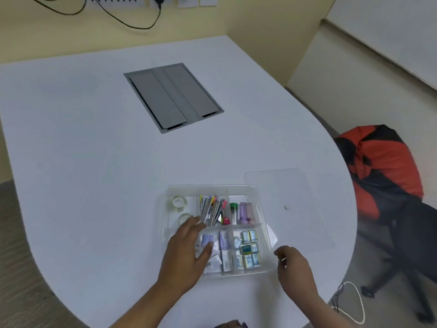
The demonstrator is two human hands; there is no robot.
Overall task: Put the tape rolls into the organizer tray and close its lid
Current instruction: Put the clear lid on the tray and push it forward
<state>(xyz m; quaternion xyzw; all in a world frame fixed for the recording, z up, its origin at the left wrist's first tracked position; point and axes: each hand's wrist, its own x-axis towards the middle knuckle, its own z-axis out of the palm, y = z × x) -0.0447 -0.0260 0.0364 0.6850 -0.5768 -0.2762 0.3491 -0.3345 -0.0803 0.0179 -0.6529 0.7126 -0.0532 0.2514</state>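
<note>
A clear organizer tray point(257, 188) lies near the table's front edge, its compartments holding pens, small bottles and little boxes. Two clear tape rolls sit in its left compartment, one at the far end point(177, 201) and one nearer point(185, 218). My left hand point(186, 249) rests over the tray's left side with fingers spread, fingertips just beside the nearer roll, holding nothing. My right hand point(294, 263) hovers at the tray's right front corner, fingers loosely curled, empty. The clear lid point(295, 204) lies flat on the table to the right of the tray.
A grey cable hatch point(173, 97) is set into the white table point(82, 150) further back. A chair with an orange and black bag point(380, 166) stands off the right edge. Cables hang on the wall behind.
</note>
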